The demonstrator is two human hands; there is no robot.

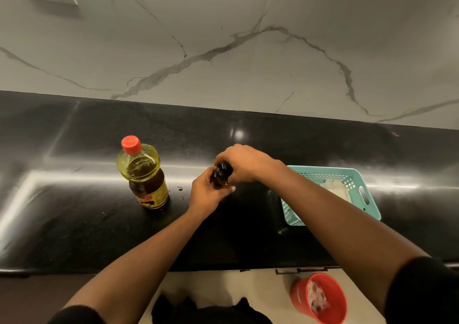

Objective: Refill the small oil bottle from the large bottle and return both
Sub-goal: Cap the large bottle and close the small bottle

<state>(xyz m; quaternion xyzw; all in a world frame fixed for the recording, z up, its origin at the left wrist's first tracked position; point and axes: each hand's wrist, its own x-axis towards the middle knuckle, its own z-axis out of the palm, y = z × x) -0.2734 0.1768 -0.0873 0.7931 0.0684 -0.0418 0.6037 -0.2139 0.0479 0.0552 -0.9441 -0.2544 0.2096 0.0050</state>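
On the black counter [74, 199], a person's left hand [208, 194] steadies the small oil bottle [218, 183] in a firm grip while the right hand [244, 163] clasps its cap [224, 167], seemingly to twist it, the capped large bottle [146, 174] waiting at nine o'clock.

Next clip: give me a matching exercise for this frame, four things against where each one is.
Things:
1. large bottle
2. small bottle
3. basket
4. red bin

Places:
A. on the floor
B. gripped by the left hand and the right hand
C. standing alone on the counter, left side
D. on the counter, right side

Pairs: 1-C, 2-B, 3-D, 4-A
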